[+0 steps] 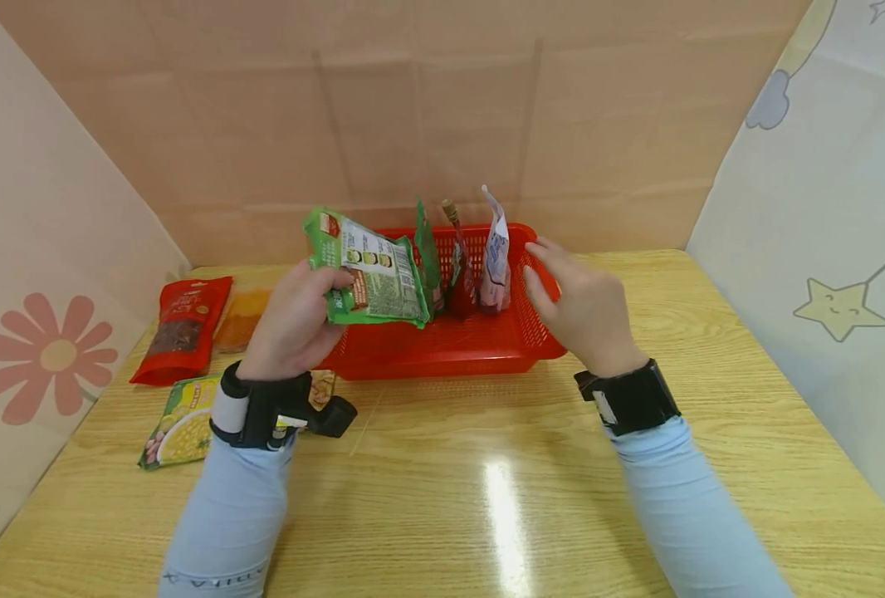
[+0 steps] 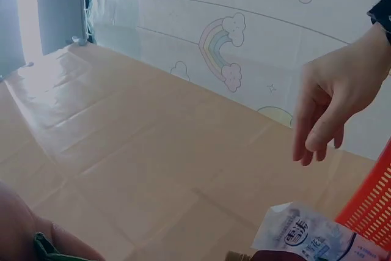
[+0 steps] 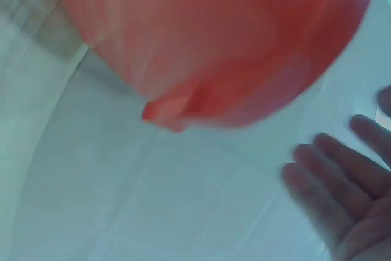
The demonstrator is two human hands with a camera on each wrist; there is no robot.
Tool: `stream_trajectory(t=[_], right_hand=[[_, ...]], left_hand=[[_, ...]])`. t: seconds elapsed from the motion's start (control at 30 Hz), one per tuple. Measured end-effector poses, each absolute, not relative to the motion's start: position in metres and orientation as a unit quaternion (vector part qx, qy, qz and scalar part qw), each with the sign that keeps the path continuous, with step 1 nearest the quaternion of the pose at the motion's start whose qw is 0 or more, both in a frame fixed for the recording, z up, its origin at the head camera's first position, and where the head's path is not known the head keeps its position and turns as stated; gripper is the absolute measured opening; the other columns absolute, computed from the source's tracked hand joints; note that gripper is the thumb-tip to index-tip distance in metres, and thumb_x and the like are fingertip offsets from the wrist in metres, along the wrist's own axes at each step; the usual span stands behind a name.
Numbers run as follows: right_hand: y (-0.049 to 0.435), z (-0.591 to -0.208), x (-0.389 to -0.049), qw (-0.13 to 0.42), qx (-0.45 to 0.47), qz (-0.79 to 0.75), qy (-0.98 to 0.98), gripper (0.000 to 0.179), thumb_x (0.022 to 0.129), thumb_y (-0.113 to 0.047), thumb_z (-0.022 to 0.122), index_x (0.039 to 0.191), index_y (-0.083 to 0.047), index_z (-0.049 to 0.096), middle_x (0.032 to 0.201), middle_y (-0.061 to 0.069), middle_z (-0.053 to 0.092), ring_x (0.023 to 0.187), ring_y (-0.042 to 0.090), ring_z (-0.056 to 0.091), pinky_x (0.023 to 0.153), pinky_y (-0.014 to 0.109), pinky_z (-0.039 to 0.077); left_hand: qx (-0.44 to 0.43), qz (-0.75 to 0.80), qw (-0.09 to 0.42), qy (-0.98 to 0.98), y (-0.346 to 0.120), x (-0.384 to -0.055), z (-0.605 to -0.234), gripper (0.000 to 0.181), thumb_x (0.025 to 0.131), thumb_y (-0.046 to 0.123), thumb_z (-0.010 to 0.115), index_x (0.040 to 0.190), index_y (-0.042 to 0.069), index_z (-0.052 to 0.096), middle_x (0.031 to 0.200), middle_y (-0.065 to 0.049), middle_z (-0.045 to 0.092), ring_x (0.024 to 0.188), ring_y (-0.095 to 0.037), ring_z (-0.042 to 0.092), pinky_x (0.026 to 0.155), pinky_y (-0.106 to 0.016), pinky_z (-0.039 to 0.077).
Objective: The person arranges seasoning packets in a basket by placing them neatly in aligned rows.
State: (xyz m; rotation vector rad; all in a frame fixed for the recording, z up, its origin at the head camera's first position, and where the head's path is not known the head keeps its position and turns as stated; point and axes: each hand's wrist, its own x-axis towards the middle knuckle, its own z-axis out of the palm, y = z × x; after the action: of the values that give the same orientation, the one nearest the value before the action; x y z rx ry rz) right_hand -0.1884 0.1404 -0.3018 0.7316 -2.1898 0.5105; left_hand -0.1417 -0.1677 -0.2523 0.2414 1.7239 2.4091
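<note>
My left hand (image 1: 302, 311) grips a green printed food packet (image 1: 374, 274) by its left side, thumb on the front, above the left part of a red plastic basket (image 1: 442, 365). Inside the basket several packs stand on edge: a green packet (image 1: 427, 257), a dark red pouch with a gold cap (image 1: 461, 278) and a white pouch with blue lettering (image 1: 496, 257). My right hand (image 1: 588, 303) hovers by the basket's right rim, holding nothing, its fingers relaxed. In the left wrist view only part of the left hand (image 2: 36, 236) shows, with a green packet edge.
On the table's left lie a red pouch with a dark window (image 1: 181, 332), an orange pack (image 1: 242, 320), and a yellow-green packet with a corn picture (image 1: 188, 423). Another pack (image 1: 323, 389) is partly hidden behind the left wrist. Printed panels flank the wooden table (image 1: 442, 498).
</note>
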Motion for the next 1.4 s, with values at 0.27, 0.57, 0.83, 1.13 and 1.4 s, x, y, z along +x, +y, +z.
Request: stream_trajectory(t=[0.27,0.57,0.83,1.13,1.4], right_hand=[[0.164,-0.305,-0.201,0.169,0.135,0.289,-0.932,0.038,0.097,-0.014,0.059,0.129,0.005,0.062,0.113,0.026,0.067,0.099,0.042,0.065,0.078,0.053,0.056],[0.172,-0.318,-0.213,0.028,0.071,0.348,-0.934,0.046,0.101,-0.021,0.055,0.137,0.007,0.053,0.112,0.027,0.066,0.081,0.032,0.071,0.069,0.037,0.059],[0.169,-0.323,-0.214,0.022,0.068,0.352,-0.933,0.046,0.101,-0.023,0.055,0.137,0.005,0.055,0.101,0.024,0.069,0.072,0.025,0.07,0.058,0.028,0.055],[0.17,-0.323,-0.213,0.023,0.062,0.343,-0.937,0.048,0.101,-0.023,0.053,0.138,0.006,0.052,0.099,0.025,0.069,0.066,0.024,0.069,0.055,0.027,0.053],[0.166,-0.323,-0.213,0.023,0.064,0.342,-0.937,0.047,0.101,-0.021,0.054,0.138,0.008,0.052,0.097,0.024,0.069,0.066,0.023,0.069,0.055,0.027,0.054]], left_hand=[[0.063,0.799,0.081,0.593,-0.176,-0.151,-0.255,0.059,0.102,0.001,0.028,0.157,0.006,0.007,0.159,-0.011,0.021,0.142,-0.03,0.027,0.115,-0.043,0.03],[0.055,0.787,0.077,0.61,-0.181,-0.167,-0.264,0.062,0.101,0.0,0.026,0.159,0.009,0.005,0.161,-0.013,0.017,0.144,-0.032,0.024,0.115,-0.047,0.027],[0.038,0.759,0.132,0.636,-0.177,-0.194,-0.263,0.067,0.098,-0.003,0.023,0.159,0.011,-0.002,0.163,-0.015,0.009,0.146,-0.033,0.017,0.115,-0.05,0.025],[-0.027,0.709,0.14,0.69,-0.166,-0.233,-0.256,0.063,0.098,-0.002,0.024,0.158,0.006,0.008,0.158,-0.02,0.02,0.141,-0.038,0.026,0.109,-0.061,0.03],[-0.072,0.707,0.183,0.679,-0.164,-0.26,-0.265,0.059,0.095,-0.003,0.024,0.153,-0.006,0.012,0.155,-0.02,0.023,0.138,-0.039,0.03,0.106,-0.067,0.03]])
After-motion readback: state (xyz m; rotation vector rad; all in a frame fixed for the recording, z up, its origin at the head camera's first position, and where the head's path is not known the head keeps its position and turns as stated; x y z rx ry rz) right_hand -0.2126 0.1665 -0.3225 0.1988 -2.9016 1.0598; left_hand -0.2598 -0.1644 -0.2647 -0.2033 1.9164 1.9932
